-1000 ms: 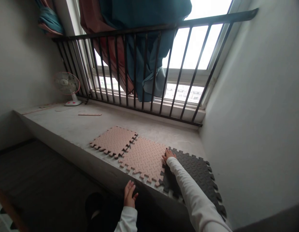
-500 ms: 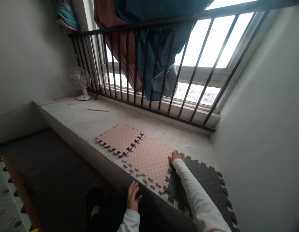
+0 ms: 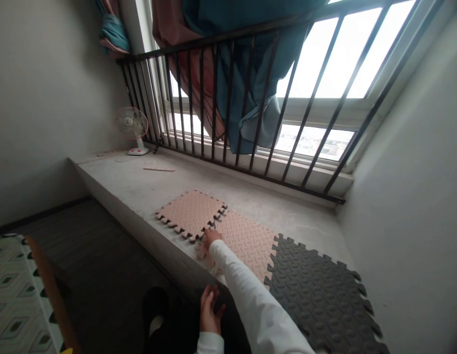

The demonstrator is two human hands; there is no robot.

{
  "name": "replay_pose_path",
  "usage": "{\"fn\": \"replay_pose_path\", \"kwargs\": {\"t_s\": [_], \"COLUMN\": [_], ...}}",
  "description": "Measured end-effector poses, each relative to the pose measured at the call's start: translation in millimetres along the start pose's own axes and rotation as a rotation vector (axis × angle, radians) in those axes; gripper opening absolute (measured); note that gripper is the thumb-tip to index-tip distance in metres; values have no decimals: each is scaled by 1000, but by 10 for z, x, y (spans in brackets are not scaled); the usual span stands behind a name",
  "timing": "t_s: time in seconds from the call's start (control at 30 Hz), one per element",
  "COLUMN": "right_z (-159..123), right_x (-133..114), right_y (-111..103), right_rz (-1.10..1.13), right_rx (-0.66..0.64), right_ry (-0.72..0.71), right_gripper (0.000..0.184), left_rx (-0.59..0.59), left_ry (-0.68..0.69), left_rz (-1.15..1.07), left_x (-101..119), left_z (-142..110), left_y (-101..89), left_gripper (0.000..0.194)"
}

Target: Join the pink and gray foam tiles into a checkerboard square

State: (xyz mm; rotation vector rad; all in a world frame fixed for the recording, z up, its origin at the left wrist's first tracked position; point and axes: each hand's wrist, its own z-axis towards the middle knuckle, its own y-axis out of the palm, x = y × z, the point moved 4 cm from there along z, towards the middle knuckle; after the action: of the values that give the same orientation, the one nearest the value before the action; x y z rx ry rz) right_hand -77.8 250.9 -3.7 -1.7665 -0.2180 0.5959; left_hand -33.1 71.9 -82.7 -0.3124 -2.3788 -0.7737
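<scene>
Right hand (image 3: pixel 212 238), white sleeve (image 3: pixel 246 290): reaches across the concrete ledge (image 3: pixel 132 196), at the near edge of the seam between two pink foam mats. Fingers are pressed together and curled down. A pale, blurred shape sits just under the hand; whether the grip pinches mat there, cannot tell.

Left hand (image 3: pixel 210 310): held low beside the ledge's front edge, fingers spread, touching no mat.

Mats: far pink mat (image 3: pixel 190 213), near pink mat (image 3: pixel 246 242) and dark grey mat (image 3: pixel 320 300) lie flat on the ledge in a row, toothed edges meeting, pink pair nearest the fan. The grey mat touches the near pink mat and is well apart from both hands' fingers.

Surroundings: a wooden strip (image 3: pixel 159 169) and a small white fan (image 3: pixel 132 124) stand further along the ledge. A teal curtain (image 3: pixel 236 73) hangs behind a black metal window grille (image 3: pixel 228 33).
</scene>
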Motion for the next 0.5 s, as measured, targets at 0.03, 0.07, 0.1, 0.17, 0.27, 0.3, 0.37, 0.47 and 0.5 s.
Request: {"fn": "replay_pose_path", "kwargs": {"t_s": [0.03,0.07,0.1,0.17,0.27,0.3,0.37,0.47,0.5], "right_z": [35,69,102,161,226,239,237,113,25], "right_x": [-94,-158,-195,-217,-229,-240,-250,-116,1], "right_y": [42,68,78,69,11,-21,-122,-356,-450], "right_rz": [0,-2,-5,-8,-1,0,-8,-62,-88], "right_rx": [10,23,38,59,53,53,83,150,164], "right_ry": [-5,1,16,62,80,67,28,-16,-18], "right_gripper": [40,42,43,41,34,33,31,30,29], "left_rx": [-16,-30,-41,-51,-58,-64,-74,-73,-65], "left_ry": [-24,-53,-82,-116,-128,-132,-133,-58,-32], "left_rz": [-29,-51,-65,-80,-78,-74,-62,-45,-36], "left_x": [12,19,22,22,12,8,9,64,88], "left_z": [18,39,60,94,104,93,52,-28,-55], "left_y": [-27,-53,-78,-117,-135,-129,-106,-63,-50], "left_gripper": [35,33,32,31,29,30,32,38,40]}}
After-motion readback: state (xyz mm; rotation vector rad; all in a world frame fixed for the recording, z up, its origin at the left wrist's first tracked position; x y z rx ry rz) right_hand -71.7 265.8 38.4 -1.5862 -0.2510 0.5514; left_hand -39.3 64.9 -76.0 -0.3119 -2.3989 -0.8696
